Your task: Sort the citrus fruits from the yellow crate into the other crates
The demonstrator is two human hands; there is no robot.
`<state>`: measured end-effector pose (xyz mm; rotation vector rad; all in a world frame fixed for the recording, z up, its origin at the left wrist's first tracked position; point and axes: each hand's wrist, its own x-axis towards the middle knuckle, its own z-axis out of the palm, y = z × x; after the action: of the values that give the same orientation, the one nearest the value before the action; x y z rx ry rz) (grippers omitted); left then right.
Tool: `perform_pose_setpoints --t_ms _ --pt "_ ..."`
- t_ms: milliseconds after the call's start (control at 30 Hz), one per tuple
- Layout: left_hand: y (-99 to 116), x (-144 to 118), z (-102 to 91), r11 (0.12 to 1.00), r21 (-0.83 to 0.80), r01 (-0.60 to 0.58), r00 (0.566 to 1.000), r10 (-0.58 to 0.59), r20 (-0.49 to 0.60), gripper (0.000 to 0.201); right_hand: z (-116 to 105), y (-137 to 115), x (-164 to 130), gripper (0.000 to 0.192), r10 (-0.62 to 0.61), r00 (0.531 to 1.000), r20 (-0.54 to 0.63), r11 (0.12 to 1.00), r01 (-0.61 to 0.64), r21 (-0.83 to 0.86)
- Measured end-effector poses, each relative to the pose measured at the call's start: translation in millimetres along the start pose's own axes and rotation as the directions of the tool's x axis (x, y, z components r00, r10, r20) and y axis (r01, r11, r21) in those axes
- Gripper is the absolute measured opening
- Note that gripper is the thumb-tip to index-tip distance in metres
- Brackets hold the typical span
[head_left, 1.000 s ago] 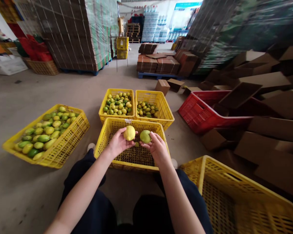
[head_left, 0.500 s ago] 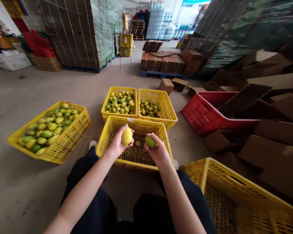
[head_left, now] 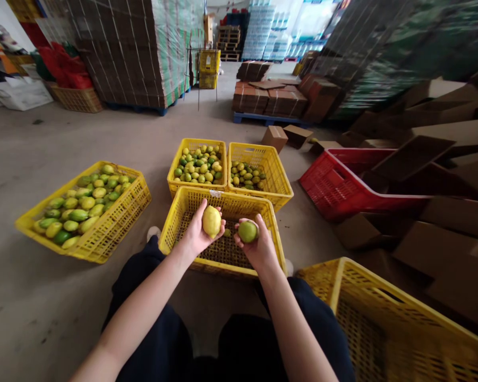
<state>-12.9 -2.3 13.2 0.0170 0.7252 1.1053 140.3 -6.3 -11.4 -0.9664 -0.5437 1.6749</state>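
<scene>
Held in my left hand (head_left: 195, 233) is a yellow lemon (head_left: 211, 221), resting against the curled fingers with the thumb along its side. My right hand (head_left: 262, 249) grips a green lemon (head_left: 247, 232), its end turned up towards me. Both hands are above the near yellow crate (head_left: 223, 192), which has a slatted floor. One small greenish fruit (head_left: 227, 233) shows between the hands, down in that crate. Behind it, two more yellow crates hold fruit: mixed green and yellow lemons (head_left: 201, 165) on the left, and a smaller, greener heap (head_left: 247, 175) on the right.
At left, a tilted-looking yellow crate (head_left: 119, 223) is piled with green and yellow lemons. Another yellow crate (head_left: 342, 286) stands close by my right knee. A red crate (head_left: 330, 185) and loose cardboard boxes (head_left: 442, 228) crowd the right side. Wrapped pallet stacks (head_left: 119, 53) rise behind.
The lemon in my left hand has turned and tilted slightly. In my right hand the green lemon has rotated, showing its rounder end. The whole view has shifted a little.
</scene>
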Motion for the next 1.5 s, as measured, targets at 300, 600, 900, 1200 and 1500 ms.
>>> perform_pose_setpoints --t_ms 300,600,900,1200,1500 --pt "0 3 -2.9 0.999 -0.046 -0.012 0.999 0.013 0.038 0.036 4 1 -3 0.047 -0.051 0.997 -0.061 0.998 0.048 -0.048" --pt "3 -2 -0.2 0.995 -0.098 -0.031 1.000 0.031 0.002 0.030 2 3 0 0.039 0.068 0.996 -0.059 0.998 -0.068 -0.002" --pt "1 5 -5.4 0.995 -0.087 0.049 0.999 -0.046 0.027 0.037 -1 1 2 0.051 0.123 0.992 0.025 0.992 -0.124 0.037" --pt "4 0 -2.9 0.998 -0.015 0.056 0.998 -0.056 0.016 0.026 -5 3 4 0.048 0.063 0.995 0.072 0.998 -0.064 0.014" --pt "-2 3 -2.9 0.994 -0.112 -0.020 0.999 0.025 0.042 0.025 -1 4 1 0.031 -0.052 0.997 0.063 0.998 0.050 0.036"
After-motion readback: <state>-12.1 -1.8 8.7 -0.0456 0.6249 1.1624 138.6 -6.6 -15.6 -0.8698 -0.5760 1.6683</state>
